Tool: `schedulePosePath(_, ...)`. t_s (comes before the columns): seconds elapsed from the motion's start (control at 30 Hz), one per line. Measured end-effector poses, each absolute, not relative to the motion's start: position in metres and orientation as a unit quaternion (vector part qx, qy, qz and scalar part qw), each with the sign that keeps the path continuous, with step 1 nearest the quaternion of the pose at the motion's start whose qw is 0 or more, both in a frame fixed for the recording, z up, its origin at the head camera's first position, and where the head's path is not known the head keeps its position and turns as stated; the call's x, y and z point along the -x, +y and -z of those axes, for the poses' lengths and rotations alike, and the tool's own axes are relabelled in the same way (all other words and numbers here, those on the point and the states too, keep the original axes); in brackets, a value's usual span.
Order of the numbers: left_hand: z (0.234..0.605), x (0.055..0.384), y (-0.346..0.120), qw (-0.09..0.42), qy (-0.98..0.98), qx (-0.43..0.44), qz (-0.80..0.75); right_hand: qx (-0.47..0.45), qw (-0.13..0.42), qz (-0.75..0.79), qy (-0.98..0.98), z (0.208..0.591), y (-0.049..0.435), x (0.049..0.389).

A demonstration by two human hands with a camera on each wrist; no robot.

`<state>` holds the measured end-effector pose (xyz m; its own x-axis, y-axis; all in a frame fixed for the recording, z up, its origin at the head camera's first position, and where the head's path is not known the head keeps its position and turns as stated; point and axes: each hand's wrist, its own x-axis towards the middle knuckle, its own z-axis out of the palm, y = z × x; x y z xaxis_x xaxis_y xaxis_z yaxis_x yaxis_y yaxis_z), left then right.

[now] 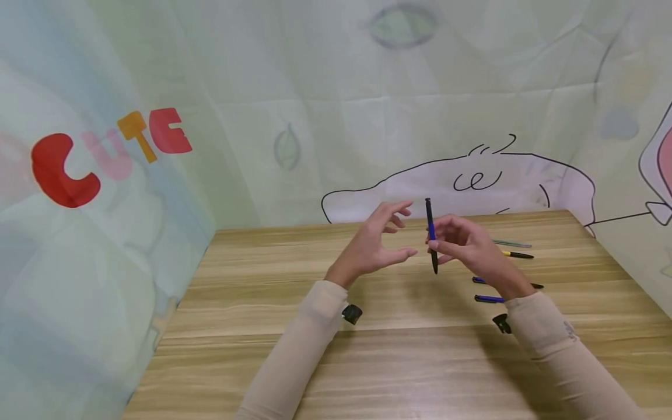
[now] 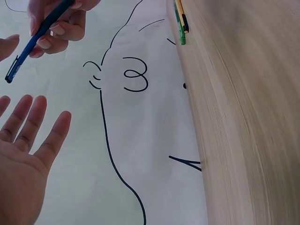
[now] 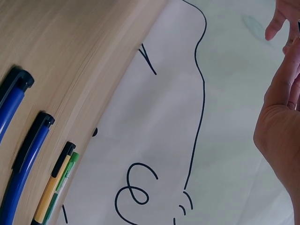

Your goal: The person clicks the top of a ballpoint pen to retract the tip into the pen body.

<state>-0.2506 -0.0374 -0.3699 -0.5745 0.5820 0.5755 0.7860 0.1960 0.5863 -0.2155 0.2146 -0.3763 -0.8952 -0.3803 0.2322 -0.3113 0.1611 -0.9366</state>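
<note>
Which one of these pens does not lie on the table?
The dark blue pen that the right hand holds nearly upright; the others, two blue pens, a yellow pen and a green pen, lie on the table.

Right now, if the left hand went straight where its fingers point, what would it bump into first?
Probably the blue pen held in the right hand: in the head view, it is just ahead of the left hand. Depth is unclear, though, so the left hand might miss it.

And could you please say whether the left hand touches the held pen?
Apart: the head view shows a gap between the left hand and held pen.
</note>
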Motion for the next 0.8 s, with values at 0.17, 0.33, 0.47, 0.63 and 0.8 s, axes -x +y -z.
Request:
schedulePosePath(0.17,0.37,0.251,-0.034,0.118,-0.766,0.448,0.446,0.236,0.03,0.613,0.754,0.377,0.211,0.216)
schedulePosePath(0.33,0.371,0.251,-0.031,0.12,-0.765,0.449,0.446,0.236,0.035,0.617,0.75,0.375,0.207,0.216)
schedulePosePath(0.47,0.372,0.252,-0.028,0.121,-0.764,0.451,0.445,0.233,0.04,0.623,0.746,0.375,0.204,0.217)
schedulePosePath(0.63,0.371,0.252,-0.025,0.118,-0.763,0.455,0.444,0.237,0.042,0.628,0.74,0.375,0.201,0.218)
schedulePosePath(0.8,0.371,0.252,-0.024,0.114,-0.765,0.455,0.442,0.238,0.043,0.633,0.735,0.374,0.198,0.218)
